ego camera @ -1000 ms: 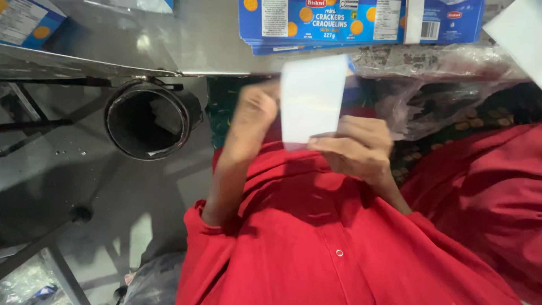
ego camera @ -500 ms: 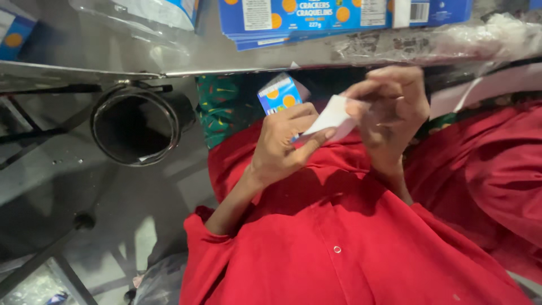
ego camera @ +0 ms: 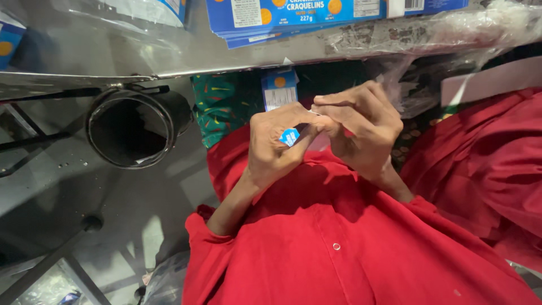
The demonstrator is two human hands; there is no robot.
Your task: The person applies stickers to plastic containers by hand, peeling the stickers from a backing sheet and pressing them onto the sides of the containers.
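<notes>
1. My red garment (ego camera: 350, 248) fills the lower half of the view, and both forearms come up out of its sleeves to meet just above my chest.
2. The grey metal surface (ego camera: 101, 51) runs across the top. Flattened blue cracker cartons (ego camera: 299, 14) lie stacked on it, with crumpled clear plastic wrap (ego camera: 451, 31) beside them to the right.
3. A round black bin (ego camera: 132, 133) hangs open under the surface edge, well to the left of my hands.
4. A folded white-and-blue carton piece (ego camera: 279, 89) stands just below the surface edge, a little beyond my fingers and not touching them.
5. My right hand (ego camera: 364, 130) is curled tight, fingertips pinched together on one end of what I am working.
6. My left hand (ego camera: 276, 144) is closed narrow too, thumb and fingers nipped around a small blue-and-white scrap (ego camera: 289, 136) that shows between them.
7. That scrap sits right where the two hands meet, mostly hidden by my fingers, so I cannot tell its full shape.
8. I judge the step in hand to be folding or tearing this small piece between both pinches. The next move calls for a firm grip on each side and a short, even pull or crease, close to the body.
</notes>
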